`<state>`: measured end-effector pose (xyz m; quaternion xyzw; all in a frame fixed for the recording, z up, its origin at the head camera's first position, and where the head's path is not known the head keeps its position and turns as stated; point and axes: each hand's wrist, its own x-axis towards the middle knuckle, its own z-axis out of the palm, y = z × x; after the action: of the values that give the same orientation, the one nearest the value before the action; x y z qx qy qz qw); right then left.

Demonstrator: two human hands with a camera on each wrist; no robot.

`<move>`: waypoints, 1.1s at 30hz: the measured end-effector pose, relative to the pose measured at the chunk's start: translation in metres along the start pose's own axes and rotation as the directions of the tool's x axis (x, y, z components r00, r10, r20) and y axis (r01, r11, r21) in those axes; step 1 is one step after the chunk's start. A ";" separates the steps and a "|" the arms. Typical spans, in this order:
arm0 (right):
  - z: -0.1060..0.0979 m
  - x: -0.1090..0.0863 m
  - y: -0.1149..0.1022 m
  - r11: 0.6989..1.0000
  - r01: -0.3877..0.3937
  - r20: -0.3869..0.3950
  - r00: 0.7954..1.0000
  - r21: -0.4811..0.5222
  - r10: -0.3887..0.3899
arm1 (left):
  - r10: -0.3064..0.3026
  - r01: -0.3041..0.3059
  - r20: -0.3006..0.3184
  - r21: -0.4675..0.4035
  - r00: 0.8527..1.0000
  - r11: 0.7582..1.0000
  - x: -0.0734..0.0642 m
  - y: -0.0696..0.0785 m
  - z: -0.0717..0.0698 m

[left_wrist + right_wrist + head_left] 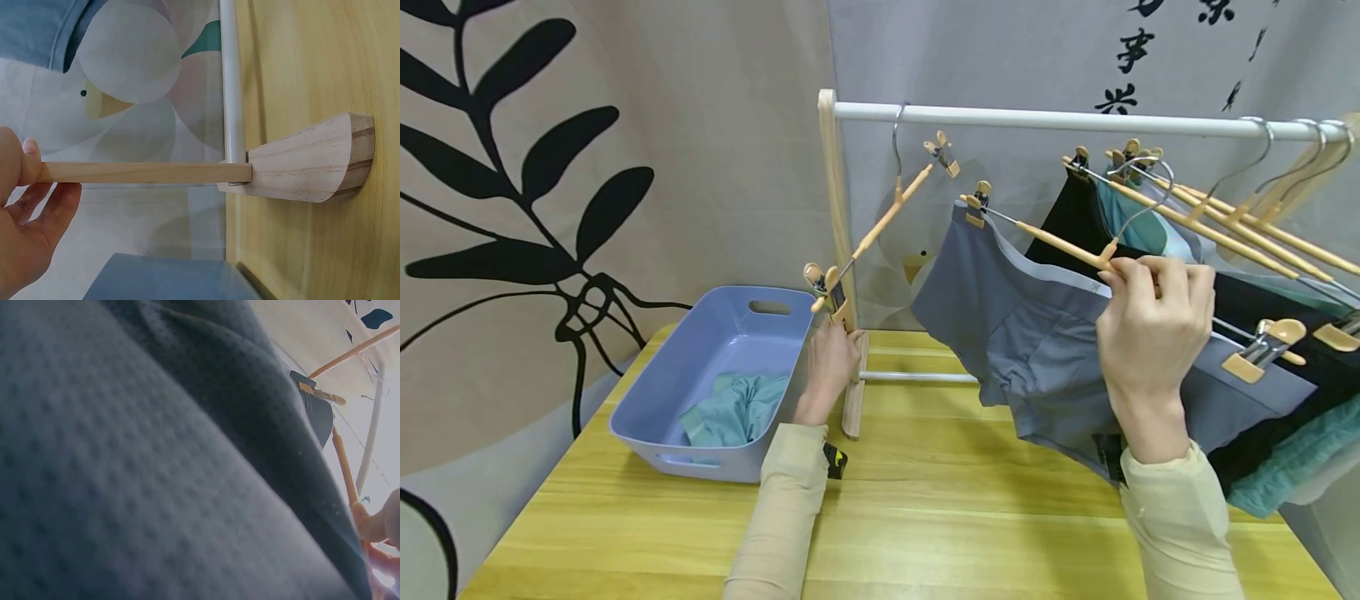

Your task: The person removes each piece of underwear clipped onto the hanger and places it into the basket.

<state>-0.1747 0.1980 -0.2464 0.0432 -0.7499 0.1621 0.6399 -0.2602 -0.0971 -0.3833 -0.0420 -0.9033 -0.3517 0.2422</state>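
Gripping the hanger (1060, 242), the right hand (1157, 333) risked snagging the free hook (1170, 185) on crowded neighbouring hangers (1195, 225); the left hand (831, 367) pinched the post (144, 172).

Prob. a home laundry spot, w/ clothes rack (1045, 116), clip hangers (1060, 243), plastic basket (711, 342), printed curtains (737, 125), wood tbl (940, 508).

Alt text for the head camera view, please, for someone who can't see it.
A person's right hand holds a wooden clip hanger carrying blue-gray shorts, in front of a clothes rack where other clothes hang. The left hand grips the rack's left post, beside a blue basket with a teal garment inside.
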 end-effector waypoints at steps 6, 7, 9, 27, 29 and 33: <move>0.000 -0.008 -0.003 1.000 0.012 0.009 1.000 0.007 -0.012 | -0.003 0.003 -0.001 -0.002 1.000 1.000 0.001 -0.001 0.000; 0.000 -0.009 -0.003 1.000 0.013 0.009 1.000 0.009 -0.013 | 0.002 -0.002 -0.005 -0.004 1.000 1.000 0.002 -0.001 0.000; 0.001 -0.011 -0.003 1.000 0.015 0.007 1.000 0.015 -0.015 | 0.014 -0.014 -0.009 0.000 1.000 1.000 0.002 -0.002 0.001; 0.001 -0.034 -0.018 0.996 0.046 -0.025 0.999 0.079 -0.044 | 0.034 -0.034 -0.020 -0.003 0.999 0.999 0.003 -0.002 0.001; -0.001 -0.037 -0.020 0.996 0.049 -0.018 0.999 0.080 -0.048 | 0.040 -0.040 -0.021 -0.003 0.999 0.999 0.003 -0.002 0.002; -0.003 -0.041 -0.022 0.994 0.059 -0.007 0.998 0.089 -0.058 | 0.039 -0.039 -0.022 -0.002 0.999 0.999 0.004 -0.002 0.002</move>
<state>-0.1591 0.1720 -0.2815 0.0934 -0.7390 0.1769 0.6433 -0.2648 -0.0977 -0.3844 -0.0561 -0.8991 -0.3486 0.2589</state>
